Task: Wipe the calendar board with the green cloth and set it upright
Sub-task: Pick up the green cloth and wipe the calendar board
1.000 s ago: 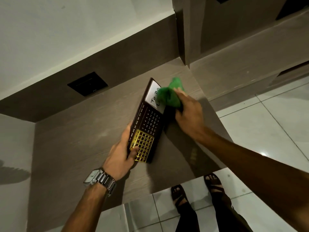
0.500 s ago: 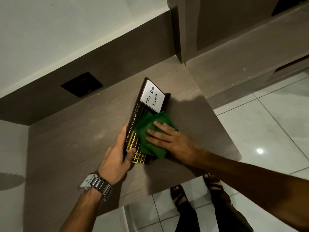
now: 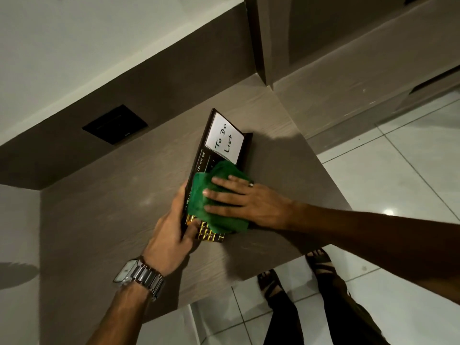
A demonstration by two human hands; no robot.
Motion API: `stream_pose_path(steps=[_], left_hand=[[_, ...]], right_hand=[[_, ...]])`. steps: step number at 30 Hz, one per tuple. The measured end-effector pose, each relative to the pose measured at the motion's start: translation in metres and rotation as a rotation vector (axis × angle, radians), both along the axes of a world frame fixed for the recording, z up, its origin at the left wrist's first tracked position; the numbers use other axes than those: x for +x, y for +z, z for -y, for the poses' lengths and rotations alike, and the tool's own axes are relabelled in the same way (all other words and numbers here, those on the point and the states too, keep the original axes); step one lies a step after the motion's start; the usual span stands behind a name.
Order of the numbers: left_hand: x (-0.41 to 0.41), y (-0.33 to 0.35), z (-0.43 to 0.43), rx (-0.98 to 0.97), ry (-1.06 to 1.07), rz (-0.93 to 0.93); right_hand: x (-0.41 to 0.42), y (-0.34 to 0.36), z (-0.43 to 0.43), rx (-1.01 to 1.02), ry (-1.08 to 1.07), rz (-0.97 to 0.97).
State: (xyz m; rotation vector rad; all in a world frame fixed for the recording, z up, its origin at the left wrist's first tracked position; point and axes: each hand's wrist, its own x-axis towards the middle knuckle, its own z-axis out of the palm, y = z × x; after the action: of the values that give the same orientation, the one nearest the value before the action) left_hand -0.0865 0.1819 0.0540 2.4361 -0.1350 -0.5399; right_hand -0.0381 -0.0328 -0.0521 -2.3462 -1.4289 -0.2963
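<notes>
We see the calendar board (image 3: 222,155) lying flat on the wooden desk (image 3: 104,207), its long axis running diagonally from the near edge toward the back wall; its far end carries a white card (image 3: 224,138) lettered "To Do List", and a strip of month names runs along its left edge. Our left hand (image 3: 171,232) clasps the board's near-left edge, thumb curled onto the gold grid (image 3: 207,234) at the near end, fingers hidden beneath the edge. Our right hand (image 3: 245,202) lies palm down with fingers spread flat, pressing the green cloth (image 3: 216,215) against the middle of the board; the hand grasps nothing, and a ring shows on one finger. The cloth covers the date section and overlaps the board's right edge, touching the desk. A metal watch (image 3: 139,276) circles the left wrist. A dark socket plate (image 3: 115,124) sits in the brown back panel; beyond the desk's near edge we see tiled floor (image 3: 410,170) and two sandalled feet.
</notes>
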Motion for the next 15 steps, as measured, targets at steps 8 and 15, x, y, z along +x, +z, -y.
stream_pose_path(steps=[8,15], left_hand=[[0.0,0.001,0.002,-0.028,0.019,-0.013],[0.0,0.0,0.002,0.026,-0.011,0.017]], right_hand=[[0.038,0.013,0.018,0.095,-0.196,-0.032],[0.013,0.006,-0.002,0.114,-0.059,-0.039]])
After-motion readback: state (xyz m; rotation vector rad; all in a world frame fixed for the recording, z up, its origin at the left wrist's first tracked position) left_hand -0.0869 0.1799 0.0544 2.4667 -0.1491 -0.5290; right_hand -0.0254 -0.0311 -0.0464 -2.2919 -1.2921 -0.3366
